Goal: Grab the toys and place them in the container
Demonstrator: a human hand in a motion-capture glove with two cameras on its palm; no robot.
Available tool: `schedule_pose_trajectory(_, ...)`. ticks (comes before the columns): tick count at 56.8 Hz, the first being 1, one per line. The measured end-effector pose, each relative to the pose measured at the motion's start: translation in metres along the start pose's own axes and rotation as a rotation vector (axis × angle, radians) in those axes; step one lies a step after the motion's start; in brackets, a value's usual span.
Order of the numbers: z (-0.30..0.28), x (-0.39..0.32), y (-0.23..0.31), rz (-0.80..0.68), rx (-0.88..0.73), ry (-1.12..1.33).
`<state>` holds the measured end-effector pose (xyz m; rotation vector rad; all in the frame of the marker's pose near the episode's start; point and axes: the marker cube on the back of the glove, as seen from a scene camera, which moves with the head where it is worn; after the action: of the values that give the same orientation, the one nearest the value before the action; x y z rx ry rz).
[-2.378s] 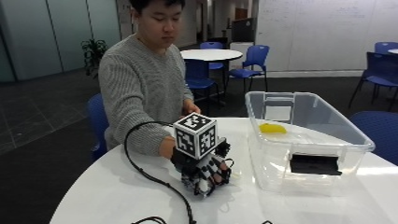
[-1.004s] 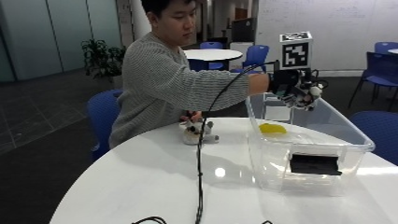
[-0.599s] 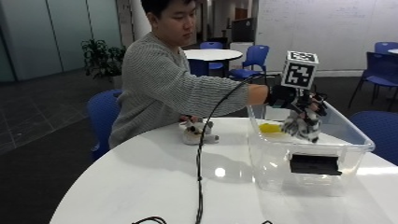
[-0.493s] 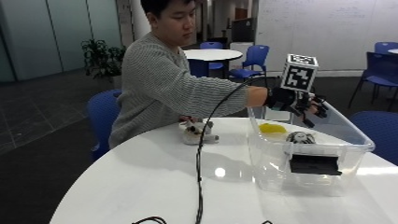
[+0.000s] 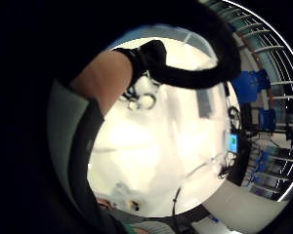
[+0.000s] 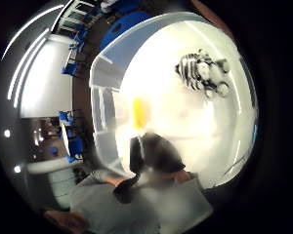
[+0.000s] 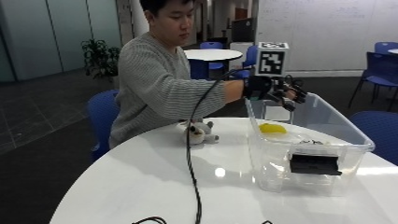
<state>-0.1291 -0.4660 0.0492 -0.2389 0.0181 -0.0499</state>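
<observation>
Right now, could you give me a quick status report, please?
Gloved right hand open above the container. Striped toy and yellow toy inside. Plush toy on table, unobstructed.

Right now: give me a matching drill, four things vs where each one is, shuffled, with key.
Things:
1. yellow toy
2. striped toy
3. grey plush toy
4. gloved right hand

Places:
A. on the table, beside the person
B. above the container, fingers spread
C. in the container, at its far end
D. in the container, nearer the black latch

Pairs: 1-C, 2-D, 3-A, 4-B
</observation>
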Motion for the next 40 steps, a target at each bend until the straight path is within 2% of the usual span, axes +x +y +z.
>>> schedule_pose_trajectory(9, -0.006, 0.008, 0.108, -0.128, 0.037, -0.015)
schedule_pose_trajectory(17, 0.034, 0.005, 0.197, -0.188, 0.03, 0.214)
schedule_pose_trajectory(20, 0.047, 0.01, 0.22, -0.149, 0.037, 0.278)
schedule_pose_trajectory(26, 0.061, -0.001, 0.246, -0.067, 0.051, 0.119)
schedule_pose_trajectory(40, 0.077, 0.0, 0.253, -0.065, 0.038, 0.098)
